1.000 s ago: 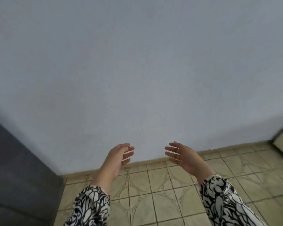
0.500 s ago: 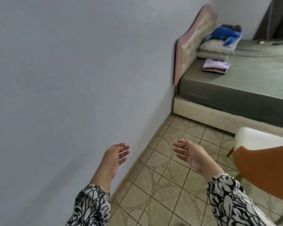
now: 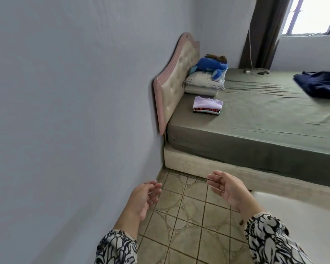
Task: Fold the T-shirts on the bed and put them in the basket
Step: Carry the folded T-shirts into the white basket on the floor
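Currently, step in hand: approach, by my reading; both hands are free and raised in front of the body, nothing folded or carried at this moment.
Left hand (image 3: 144,198): at about 7 o'clock in the view, fingers (image 3: 154,189) loosely curved and spread, holding nothing.
Right hand (image 3: 229,189): at about 5 o'clock, palm turned inward, fingers relaxed and apart, holding nothing.
Folded T-shirts (image 3: 207,105): a small neat stack, lilac on top, on the bed (image 3: 255,119) at about 1 o'clock, just beside the headboard (image 3: 171,82) and in front of the pillows (image 3: 204,82).
Unfolded garment (image 3: 322,83): dark blue cloth, crumpled, at about 2 o'clock near the far right of the mattress; probably the next one to fold.
Basket: not in view, so its place cannot be told.
Next move calls for: stepping up to the bed's near edge and reaching across to the blue garment, then spreading it flat on the open sheet.
Edges: the wall (image 3: 65,111) runs close along the left hand at 9 o'clock; a white rounded object (image 3: 303,216) sits low at 4 o'clock under the right forearm.
Open room: tiled floor (image 3: 189,216) between wall and white object leads straight to the bed base; the middle of the mattress is bare sheet.
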